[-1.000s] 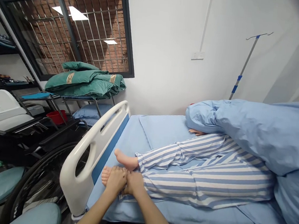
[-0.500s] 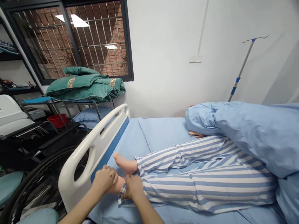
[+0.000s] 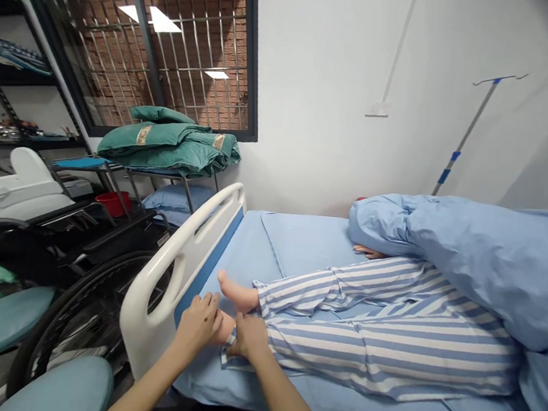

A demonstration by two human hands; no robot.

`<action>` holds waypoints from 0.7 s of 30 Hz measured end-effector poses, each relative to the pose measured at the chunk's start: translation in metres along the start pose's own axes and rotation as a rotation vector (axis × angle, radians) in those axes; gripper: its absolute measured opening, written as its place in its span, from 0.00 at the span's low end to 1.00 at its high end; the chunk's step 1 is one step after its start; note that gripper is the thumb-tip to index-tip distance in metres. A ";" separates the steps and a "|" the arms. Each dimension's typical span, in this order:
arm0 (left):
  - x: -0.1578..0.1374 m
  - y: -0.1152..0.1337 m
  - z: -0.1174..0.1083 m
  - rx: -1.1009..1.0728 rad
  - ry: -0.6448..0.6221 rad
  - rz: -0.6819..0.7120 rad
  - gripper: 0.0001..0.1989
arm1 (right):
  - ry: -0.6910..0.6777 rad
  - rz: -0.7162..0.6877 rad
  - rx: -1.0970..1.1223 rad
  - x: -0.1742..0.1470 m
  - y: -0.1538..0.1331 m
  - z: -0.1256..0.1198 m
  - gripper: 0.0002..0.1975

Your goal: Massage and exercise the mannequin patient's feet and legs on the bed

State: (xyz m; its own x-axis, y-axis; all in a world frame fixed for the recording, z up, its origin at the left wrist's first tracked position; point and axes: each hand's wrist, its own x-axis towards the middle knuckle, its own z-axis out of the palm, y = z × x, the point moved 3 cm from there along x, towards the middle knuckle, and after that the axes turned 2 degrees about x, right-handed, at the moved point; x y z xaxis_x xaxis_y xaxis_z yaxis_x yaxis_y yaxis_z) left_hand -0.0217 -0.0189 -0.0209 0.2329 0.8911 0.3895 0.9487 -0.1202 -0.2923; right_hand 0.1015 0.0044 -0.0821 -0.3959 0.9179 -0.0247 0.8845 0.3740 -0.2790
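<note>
green quilts on rack, wheelchair, drip stand

Near foot: bare, lying on the blue bed sheet at the foot end, just beside the white footboard; mostly covered by the left hand. Striped trouser leg: blue-and-white, laid flat along the mattress, cuff bunched at the ankle and pinched by the right hand. Far foot lies just behind, toes toward the footboard.
</note>
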 end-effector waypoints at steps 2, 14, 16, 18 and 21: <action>0.000 0.001 0.000 -0.028 -0.033 -0.014 0.15 | 0.005 -0.001 -0.002 0.000 0.000 0.001 0.35; -0.005 0.006 -0.007 -0.129 -0.081 -0.113 0.10 | -0.004 -0.028 -0.035 -0.005 0.001 0.006 0.32; -0.005 0.006 -0.009 -0.148 -0.084 -0.131 0.11 | -0.010 -0.049 -0.022 -0.005 0.003 0.007 0.31; -0.005 0.006 -0.010 -0.165 -0.085 -0.160 0.11 | -0.045 -0.077 0.030 -0.002 0.005 0.004 0.31; -0.005 0.007 -0.010 -0.193 -0.090 -0.180 0.12 | -0.174 -0.147 0.235 0.006 0.009 -0.005 0.24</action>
State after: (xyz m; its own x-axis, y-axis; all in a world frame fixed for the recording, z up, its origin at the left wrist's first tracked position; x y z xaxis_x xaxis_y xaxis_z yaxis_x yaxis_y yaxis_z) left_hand -0.0139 -0.0284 -0.0162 0.0453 0.9400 0.3381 0.9983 -0.0301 -0.0501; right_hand 0.1082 0.0141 -0.0799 -0.5697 0.8122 -0.1257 0.7415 0.4420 -0.5049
